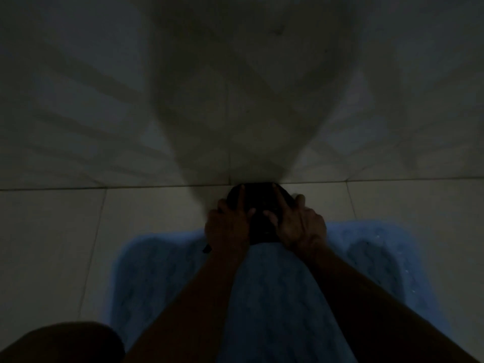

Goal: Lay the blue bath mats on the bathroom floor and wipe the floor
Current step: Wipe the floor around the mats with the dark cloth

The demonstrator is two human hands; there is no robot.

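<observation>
Wiping stage: both hands bear on a dark cloth (262, 218) against the tiled floor (78, 231), at the line where floor meets wall (235, 87).
Left hand (227, 226): laid flat on the cloth's left side, fingers extended and slightly spread, forefinger reaching toward the wall line; it presses, it does not clutch.
Right hand (301, 224): flat on the cloth's right side, fingers extended and spread, thumb turned inward over the cloth; again pressing rather than gripping.
Reason for hold: judged, two open palms spread the load evenly so the cloth stays flat and can be pushed along the edge.
Blue bath mat (366, 258): already laid on the floor beneath the forearms, its far edge just short of the cloth; the cloth's near end appears to overlap it.
Reason for placement: judged, the mat serves as the kneeling place while the bare strip ahead is wiped.
Second mat: not in view.
Lower left: a dark rounded shape, probably a knee (60, 341); too dim to confirm.
Lighting: very poor; cloth texture and floor wetness cannot be told.
</observation>
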